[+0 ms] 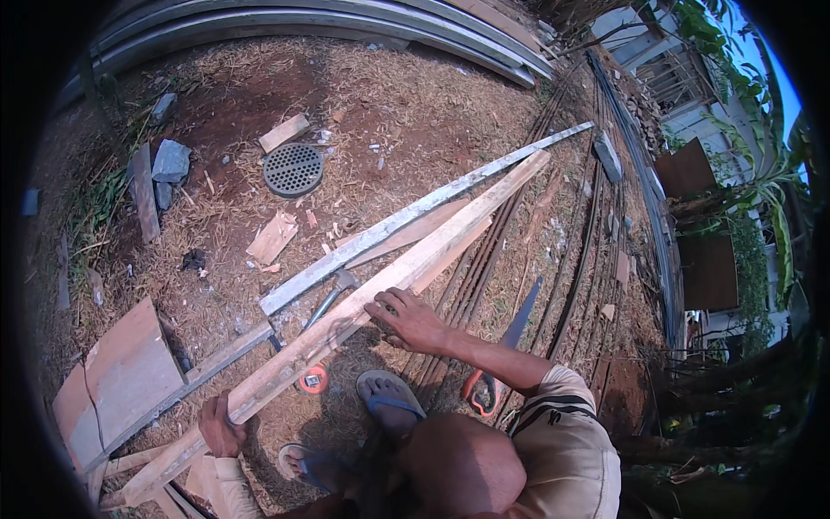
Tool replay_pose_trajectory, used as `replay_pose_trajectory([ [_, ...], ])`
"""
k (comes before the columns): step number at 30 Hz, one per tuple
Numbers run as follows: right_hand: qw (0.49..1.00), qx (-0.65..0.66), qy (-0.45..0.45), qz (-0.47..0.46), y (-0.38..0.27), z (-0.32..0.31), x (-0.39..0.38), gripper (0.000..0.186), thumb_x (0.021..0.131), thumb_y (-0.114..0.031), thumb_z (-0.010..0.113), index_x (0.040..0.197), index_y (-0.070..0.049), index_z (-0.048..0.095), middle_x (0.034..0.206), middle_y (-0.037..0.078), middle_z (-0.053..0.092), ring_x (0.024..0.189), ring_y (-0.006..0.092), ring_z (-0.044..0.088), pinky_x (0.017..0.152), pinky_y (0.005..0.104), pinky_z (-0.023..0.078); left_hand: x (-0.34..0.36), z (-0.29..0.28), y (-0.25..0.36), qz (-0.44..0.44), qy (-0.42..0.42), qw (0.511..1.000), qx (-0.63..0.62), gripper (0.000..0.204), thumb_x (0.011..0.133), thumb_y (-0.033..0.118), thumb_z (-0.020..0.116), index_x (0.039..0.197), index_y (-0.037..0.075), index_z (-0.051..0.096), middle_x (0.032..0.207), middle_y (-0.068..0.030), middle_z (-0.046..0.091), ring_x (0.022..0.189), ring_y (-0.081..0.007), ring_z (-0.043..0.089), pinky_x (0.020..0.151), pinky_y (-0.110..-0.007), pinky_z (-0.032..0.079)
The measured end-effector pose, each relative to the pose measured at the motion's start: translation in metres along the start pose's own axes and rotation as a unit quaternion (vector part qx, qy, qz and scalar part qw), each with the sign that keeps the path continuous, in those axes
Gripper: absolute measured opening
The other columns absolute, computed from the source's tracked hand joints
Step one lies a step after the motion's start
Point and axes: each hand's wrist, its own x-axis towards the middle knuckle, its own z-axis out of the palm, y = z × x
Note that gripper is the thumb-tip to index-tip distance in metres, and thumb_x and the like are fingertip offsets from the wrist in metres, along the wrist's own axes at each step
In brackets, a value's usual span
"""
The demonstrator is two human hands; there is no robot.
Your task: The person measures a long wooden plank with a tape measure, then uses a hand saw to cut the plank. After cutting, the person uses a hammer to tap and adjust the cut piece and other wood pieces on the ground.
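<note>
A long pale wooden beam (450, 226) lies diagonally before me. My left hand (220, 424) grips its near part, at lower left. My right hand (402, 320) holds it near the middle, fingers curled over it. Just beyond it are a hammer (341, 285) and a paint-splashed white plank (432, 188). Below the beam, near my sandalled left and right feet, sits a round orange-red tool (313, 379), perhaps a tape measure. A handsaw (519, 316) with an orange handle lies right of my right arm.
Iron rods (471, 272) run along the ground at right. A plywood sheet (112, 372) lies at left. A round perforated cover (292, 169), stones (170, 160) and wood scraps are scattered beyond. Stacked boards (346, 26) lie at the back, with leafy plants (761, 208) at right.
</note>
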Motion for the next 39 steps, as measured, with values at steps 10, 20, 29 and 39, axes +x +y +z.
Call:
replay_pose_trajectory([
  [10,0.996,-0.083,-0.005,-0.027,0.054,0.028,0.029,0.043,0.088,-0.017,0.068,0.13,-0.016,0.059,0.123,0.007,0.061,0.122,0.0277,0.056,0.109,0.0542,0.04,0.029,-0.061,0.068,-0.025,-0.161,0.982,-0.091,0.074,0.061,0.016,0.074,0.134,0.005,0.066,0.124,-0.0231,0.067,0.113,-0.0468,0.064,0.101,-0.05,0.052],
  [20,0.969,-0.135,-0.061,0.197,0.164,-0.015,-0.04,0.06,0.074,-0.004,0.074,0.132,-0.017,0.064,0.125,0.012,0.06,0.124,0.035,0.056,0.102,0.0511,0.048,0.0,-0.034,0.036,0.004,-0.058,0.996,0.072,0.081,0.072,0.026,0.088,0.146,0.015,0.056,0.142,-0.0132,0.057,0.131,-0.0396,0.052,0.118,-0.056,0.036],
  [29,0.994,0.014,-0.067,0.089,0.142,-0.03,0.024,0.065,0.078,-0.01,0.075,0.141,-0.012,0.059,0.14,0.019,0.057,0.132,0.0399,0.053,0.112,0.0498,0.048,-0.016,0.012,0.012,-0.052,-0.03,0.998,0.014,0.057,0.081,0.035,0.081,0.133,0.017,0.066,0.126,-0.0095,0.066,0.119,-0.0338,0.059,0.108,-0.051,0.043],
  [39,0.99,-0.111,-0.085,0.033,0.18,0.003,0.147,0.058,0.085,-0.022,0.081,0.137,-0.012,0.057,0.131,0.017,0.063,0.132,0.0364,0.056,0.112,0.0523,0.044,0.031,0.055,0.098,0.037,0.03,0.998,-0.037,0.052,0.085,0.041,0.079,0.127,0.013,0.069,0.118,-0.0085,0.069,0.116,-0.0298,0.061,0.102,-0.048,0.044],
])
